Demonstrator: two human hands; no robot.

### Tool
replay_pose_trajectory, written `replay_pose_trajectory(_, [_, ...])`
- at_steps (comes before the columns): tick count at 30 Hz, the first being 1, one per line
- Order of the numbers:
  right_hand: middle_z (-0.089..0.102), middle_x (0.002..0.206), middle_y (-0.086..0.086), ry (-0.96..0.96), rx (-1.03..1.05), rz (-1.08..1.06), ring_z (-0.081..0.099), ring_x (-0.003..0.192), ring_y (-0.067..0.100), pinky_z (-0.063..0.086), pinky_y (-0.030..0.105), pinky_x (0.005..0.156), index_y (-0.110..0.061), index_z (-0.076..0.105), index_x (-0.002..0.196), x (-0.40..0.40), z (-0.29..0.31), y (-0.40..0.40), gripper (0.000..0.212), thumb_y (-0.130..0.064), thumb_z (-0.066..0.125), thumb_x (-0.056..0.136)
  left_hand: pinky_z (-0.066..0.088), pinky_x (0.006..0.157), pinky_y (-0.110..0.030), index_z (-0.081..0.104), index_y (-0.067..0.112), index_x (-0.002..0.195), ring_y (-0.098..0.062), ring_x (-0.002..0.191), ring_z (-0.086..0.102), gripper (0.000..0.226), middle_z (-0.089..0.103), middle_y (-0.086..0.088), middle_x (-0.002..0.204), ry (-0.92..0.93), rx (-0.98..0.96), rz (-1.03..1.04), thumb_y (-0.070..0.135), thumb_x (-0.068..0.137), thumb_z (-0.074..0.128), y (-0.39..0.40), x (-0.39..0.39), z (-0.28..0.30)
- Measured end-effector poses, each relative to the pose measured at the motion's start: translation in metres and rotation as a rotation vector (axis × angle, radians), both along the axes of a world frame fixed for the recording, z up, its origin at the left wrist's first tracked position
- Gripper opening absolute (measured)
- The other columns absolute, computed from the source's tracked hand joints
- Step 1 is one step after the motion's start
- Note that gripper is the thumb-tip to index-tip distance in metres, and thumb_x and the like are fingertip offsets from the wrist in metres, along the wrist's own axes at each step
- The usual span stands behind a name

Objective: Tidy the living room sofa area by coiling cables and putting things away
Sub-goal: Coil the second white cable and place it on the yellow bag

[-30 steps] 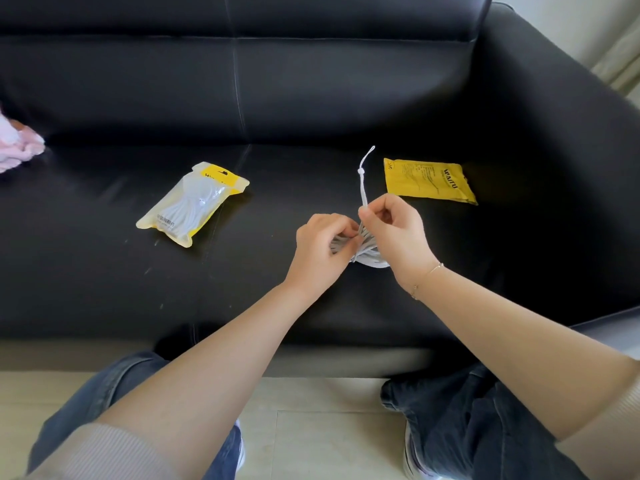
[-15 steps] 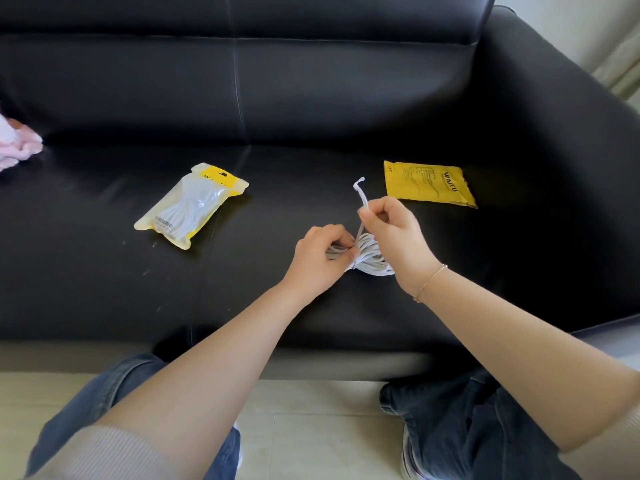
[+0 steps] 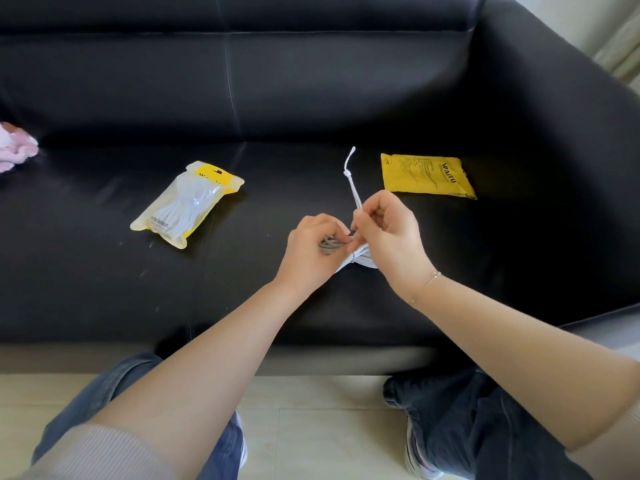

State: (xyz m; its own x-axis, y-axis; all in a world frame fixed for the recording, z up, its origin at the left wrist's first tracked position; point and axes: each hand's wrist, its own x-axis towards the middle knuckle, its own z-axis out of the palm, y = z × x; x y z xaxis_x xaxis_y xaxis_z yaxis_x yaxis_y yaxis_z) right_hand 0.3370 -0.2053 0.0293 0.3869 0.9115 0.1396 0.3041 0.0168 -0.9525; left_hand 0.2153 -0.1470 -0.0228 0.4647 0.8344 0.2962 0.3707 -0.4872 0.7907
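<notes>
left hand [image 3: 313, 245] grips the coiled white cable [image 3: 358, 259] on the sofa seat [image 3: 104, 289], between the two yellow pouches; right hand [image 3: 389, 233] fingers pinch its tie strap [image 3: 353, 183]. risk: a slackened pinch probably lets the strap slip and the coil spring open.

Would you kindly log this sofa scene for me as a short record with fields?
surface: black sofa
left hand: grips the coiled white cable
right hand: pinches the white tie, which points up
sealed pouch: left of the hands, holds a white cable
flat yellow pouch: right of the tie
pink cloth: far left edge
</notes>
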Motion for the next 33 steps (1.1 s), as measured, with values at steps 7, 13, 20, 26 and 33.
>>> replay_pose_trajectory(7, [0.056,0.074,0.002,-0.188,0.068,0.085,0.054,0.070,0.013,0.050,0.022,0.063,-0.005,0.055,0.085,-0.004,-0.005,-0.008,0.008,-0.002,0.057,0.092,0.052,0.085,-0.038,0.060,0.032,0.071,-0.013,0.092,0.059,0.020,0.062,0.018,0.083,0.058,-0.104,-0.052,0.051,0.076,0.060,0.010,-0.003,-0.008])
replay_pose_trajectory(13, [0.068,0.081,0.006,-0.007,-0.022,-0.039,0.065,0.063,0.014,0.058,0.026,0.065,-0.008,0.060,0.091,0.010,0.007,0.006,0.008,-0.014,0.056,0.096,0.046,0.085,-0.028,0.054,0.034,0.101,-0.003,0.103,0.052,0.014,0.061,0.014,0.107,0.228,-0.118,-0.113,0.040,0.092,0.063,0.005,-0.007,0.005])
replay_pose_trajectory(20, [0.070,0.082,0.007,0.187,0.072,-0.093,0.068,0.064,0.015,0.059,0.025,0.063,-0.003,0.061,0.097,0.013,0.025,0.007,0.017,-0.020,0.060,0.096,0.038,0.088,-0.026,0.053,0.019,0.123,-0.018,0.110,0.048,0.042,0.054,0.005,0.119,0.609,0.286,-0.124,0.046,0.092,0.061,0.007,-0.016,0.000])
replay_pose_trajectory(26, [0.071,0.086,0.010,0.190,0.083,-0.169,0.070,0.068,0.017,0.061,0.029,0.067,-0.007,0.065,0.089,0.026,0.033,0.001,0.008,-0.014,0.068,0.090,0.054,0.075,-0.034,0.053,0.021,0.103,-0.014,0.085,0.062,0.027,0.060,0.006,0.093,0.336,-0.223,0.168,0.046,0.093,0.056,0.023,-0.003,0.019])
replay_pose_trajectory(33, [0.060,0.075,0.009,0.438,-0.342,-0.222,0.061,0.057,0.016,0.058,0.025,0.053,-0.004,0.064,0.083,0.035,0.016,0.011,0.007,-0.009,0.068,0.087,0.060,0.071,-0.027,0.055,0.013,0.111,-0.018,0.089,0.070,0.027,0.063,-0.004,0.107,-0.240,-0.870,0.269,0.027,0.092,0.066,0.024,-0.001,0.043])
